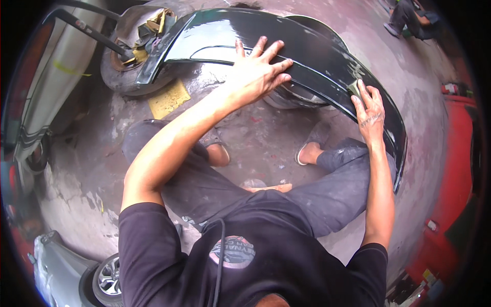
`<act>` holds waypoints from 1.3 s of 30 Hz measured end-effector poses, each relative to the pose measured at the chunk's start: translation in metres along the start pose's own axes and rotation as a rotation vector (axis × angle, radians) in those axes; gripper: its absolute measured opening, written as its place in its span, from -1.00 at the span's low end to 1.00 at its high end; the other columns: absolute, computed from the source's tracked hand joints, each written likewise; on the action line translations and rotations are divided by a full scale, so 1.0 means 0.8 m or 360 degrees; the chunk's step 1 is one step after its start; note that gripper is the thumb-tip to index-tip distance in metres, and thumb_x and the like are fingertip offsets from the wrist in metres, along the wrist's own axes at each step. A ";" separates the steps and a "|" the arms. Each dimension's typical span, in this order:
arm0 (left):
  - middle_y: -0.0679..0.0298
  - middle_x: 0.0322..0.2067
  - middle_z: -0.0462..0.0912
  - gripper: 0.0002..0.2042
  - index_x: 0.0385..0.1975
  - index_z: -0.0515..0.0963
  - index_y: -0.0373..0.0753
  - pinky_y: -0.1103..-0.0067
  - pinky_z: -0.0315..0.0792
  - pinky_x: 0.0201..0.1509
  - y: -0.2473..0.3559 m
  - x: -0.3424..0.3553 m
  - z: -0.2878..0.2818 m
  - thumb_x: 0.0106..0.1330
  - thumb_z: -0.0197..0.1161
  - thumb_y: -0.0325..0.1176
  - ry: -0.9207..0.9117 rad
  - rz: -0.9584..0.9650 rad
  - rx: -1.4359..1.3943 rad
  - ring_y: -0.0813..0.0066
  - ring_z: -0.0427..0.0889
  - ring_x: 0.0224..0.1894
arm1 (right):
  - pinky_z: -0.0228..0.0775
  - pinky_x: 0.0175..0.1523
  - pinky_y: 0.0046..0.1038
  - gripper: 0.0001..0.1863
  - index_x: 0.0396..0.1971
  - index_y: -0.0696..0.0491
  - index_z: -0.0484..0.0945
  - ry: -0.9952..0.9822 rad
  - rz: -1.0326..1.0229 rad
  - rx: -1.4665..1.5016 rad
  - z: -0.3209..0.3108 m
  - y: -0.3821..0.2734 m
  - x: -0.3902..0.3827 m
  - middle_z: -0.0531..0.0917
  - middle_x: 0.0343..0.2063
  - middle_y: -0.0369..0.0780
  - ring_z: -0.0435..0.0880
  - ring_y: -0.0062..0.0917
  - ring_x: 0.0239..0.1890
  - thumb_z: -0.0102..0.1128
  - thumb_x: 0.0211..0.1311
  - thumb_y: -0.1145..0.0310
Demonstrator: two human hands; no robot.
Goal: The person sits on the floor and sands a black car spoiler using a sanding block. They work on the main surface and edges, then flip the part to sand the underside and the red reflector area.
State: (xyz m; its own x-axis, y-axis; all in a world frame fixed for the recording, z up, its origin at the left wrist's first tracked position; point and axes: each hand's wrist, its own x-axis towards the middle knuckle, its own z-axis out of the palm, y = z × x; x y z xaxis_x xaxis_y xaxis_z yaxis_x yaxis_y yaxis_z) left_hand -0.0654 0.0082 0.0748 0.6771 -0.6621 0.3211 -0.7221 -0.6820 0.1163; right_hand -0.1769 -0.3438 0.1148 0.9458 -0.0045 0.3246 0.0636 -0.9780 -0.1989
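Observation:
A long, curved, glossy black car body panel (312, 48) arches in front of me, from the upper left round to the right. My left hand (260, 70) lies on its inner edge with fingers spread and nothing held. Farther right, my right hand (370, 111) pinches a small greenish-grey sanding pad (353, 88) against the panel. Pale smears mark the surface just beyond the pad. Round supports beneath the panel are partly hidden by it.
At upper left, a tyre (113, 77) holds scraps (153, 31); a yellow sheet (170, 99) lies nearby on the stained floor. Cars stand at far left and lower left (64, 268). A red vehicle (459, 153) is at right. Another person (409, 20) is at upper right.

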 end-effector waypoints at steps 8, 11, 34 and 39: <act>0.20 0.54 0.33 -0.59 0.37 0.54 0.38 -0.31 0.09 0.52 -0.085 -0.050 -0.037 0.59 0.09 0.11 -0.0096 -0.0285 0.0143 -0.16 0.23 0.58 | 0.48 0.28 -0.16 -0.47 0.35 -0.10 0.61 -0.0048 -0.0022 0.0061 -0.002 0.006 -0.002 0.62 0.14 0.04 0.62 -0.06 0.19 0.35 0.40 0.21; 0.16 0.49 0.40 -0.60 0.35 0.58 0.31 -0.28 0.10 0.52 -0.121 -0.065 -0.054 0.60 0.11 0.09 -0.0113 -0.0356 0.0339 -0.15 0.25 0.56 | 0.47 0.30 -0.16 -0.48 0.34 -0.10 0.62 -0.0008 -0.0053 0.0032 0.001 0.013 -0.006 0.62 0.16 0.04 0.62 -0.05 0.20 0.35 0.40 0.20; -0.22 0.26 0.61 0.02 0.48 0.43 -0.20 0.35 0.41 0.41 -0.264 -0.072 -0.069 0.16 0.39 0.46 -0.0198 -0.1496 -0.0996 0.05 0.60 0.34 | 0.46 0.23 -0.13 -0.44 0.29 0.00 0.63 -0.0174 -0.0636 0.0216 0.025 -0.069 0.029 0.63 0.10 0.00 0.63 -0.08 0.08 0.39 0.24 0.35; -0.21 0.23 0.64 -0.01 0.48 0.45 -0.17 0.33 0.42 0.41 -0.288 -0.081 -0.064 0.17 0.42 0.43 -0.0170 -0.1432 -0.0931 0.04 0.63 0.31 | 0.46 0.13 -0.17 -0.51 0.21 -0.08 0.63 -0.0105 -0.0899 0.0382 0.087 -0.206 0.105 0.64 0.02 -0.05 0.62 -0.18 0.05 0.44 0.25 0.28</act>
State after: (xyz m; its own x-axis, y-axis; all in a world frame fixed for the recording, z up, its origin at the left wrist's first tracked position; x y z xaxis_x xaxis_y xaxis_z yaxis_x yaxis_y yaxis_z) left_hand 0.0498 0.2242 0.0750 0.9817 -0.0347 -0.1871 0.1106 -0.6963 0.7092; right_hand -0.0856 -0.1687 0.1108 0.7624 0.5208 0.3841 0.6230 -0.7513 -0.2179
